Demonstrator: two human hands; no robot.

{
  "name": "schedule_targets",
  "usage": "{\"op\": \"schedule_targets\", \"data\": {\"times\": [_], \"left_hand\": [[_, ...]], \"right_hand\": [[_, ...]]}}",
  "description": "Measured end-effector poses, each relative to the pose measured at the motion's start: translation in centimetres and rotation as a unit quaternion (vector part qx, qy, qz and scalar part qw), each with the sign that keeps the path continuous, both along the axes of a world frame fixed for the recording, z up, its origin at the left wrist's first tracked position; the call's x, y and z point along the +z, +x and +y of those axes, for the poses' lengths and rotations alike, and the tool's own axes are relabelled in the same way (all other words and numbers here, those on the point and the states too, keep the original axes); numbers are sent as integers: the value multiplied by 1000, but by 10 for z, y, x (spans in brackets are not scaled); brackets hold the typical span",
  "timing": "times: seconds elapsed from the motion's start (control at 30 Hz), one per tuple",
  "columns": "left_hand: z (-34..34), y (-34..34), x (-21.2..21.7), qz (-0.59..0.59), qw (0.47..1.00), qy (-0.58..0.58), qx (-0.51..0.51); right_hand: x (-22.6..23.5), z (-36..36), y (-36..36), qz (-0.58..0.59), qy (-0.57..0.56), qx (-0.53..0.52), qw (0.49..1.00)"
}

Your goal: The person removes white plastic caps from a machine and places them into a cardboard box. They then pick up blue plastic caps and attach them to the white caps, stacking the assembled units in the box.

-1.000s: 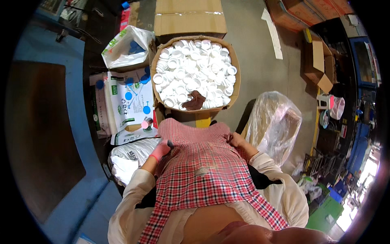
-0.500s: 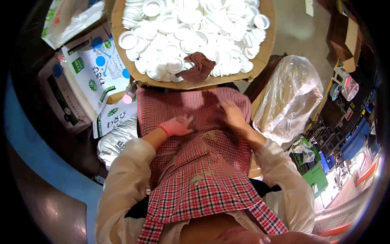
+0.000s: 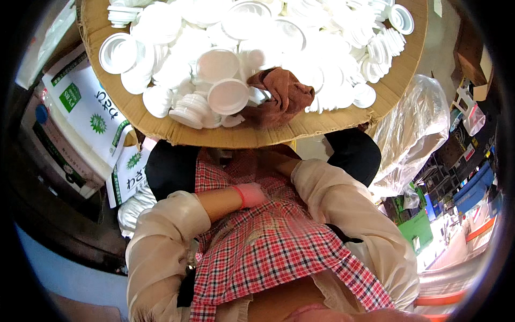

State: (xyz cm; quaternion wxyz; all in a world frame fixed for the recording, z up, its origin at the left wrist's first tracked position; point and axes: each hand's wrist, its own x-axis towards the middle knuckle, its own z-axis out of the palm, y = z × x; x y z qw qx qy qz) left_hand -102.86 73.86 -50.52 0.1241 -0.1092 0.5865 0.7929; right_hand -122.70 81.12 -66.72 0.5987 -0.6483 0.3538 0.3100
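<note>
My left hand (image 3: 252,194), in a pink glove with a red cuff, lies against the red checked apron (image 3: 273,231) on my lap. Folds of the apron hide its fingers. My right forearm reaches inward over the lap, and my right hand (image 3: 272,160) is mostly lost in shadow beneath the box edge, its fingers hidden. Just beyond both hands stands a large cardboard box (image 3: 257,139) heaped with round white plastic lids (image 3: 228,96). A crumpled brown cloth (image 3: 284,99) rests on the lids at the near rim.
White printed bags (image 3: 86,102) with green marks stand at the left, above a silvery bag (image 3: 137,209). To the right of the box is a clear plastic bag (image 3: 413,129). A green crate (image 3: 418,231) stands farther right.
The box now appears larger and nearer. The apron, earlier spread flat over the lap, has bunched inward, baring my black-clad knees. Both hands have drawn in, the right one under the box edge.
</note>
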Motion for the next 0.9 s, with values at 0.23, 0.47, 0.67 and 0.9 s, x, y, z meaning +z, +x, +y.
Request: {"op": "schedule_targets", "data": {"times": [0.23, 0.47, 0.67, 0.9], "left_hand": [[28, 8, -64, 23, 955, -267, 126], [26, -3, -93, 49, 880, -430, 195], [-18, -24, -47, -135, 910, -376, 110], [-18, -13, 2, -191, 790, -508, 286]], "right_hand": [[7, -58, 24, -11, -180, 183, 966], [124, -156, 22, -54, -154, 278, 947], [215, -223, -179, -64, -655, -298, 691], [103, -157, -511, 397, -462, -513, 605]]}}
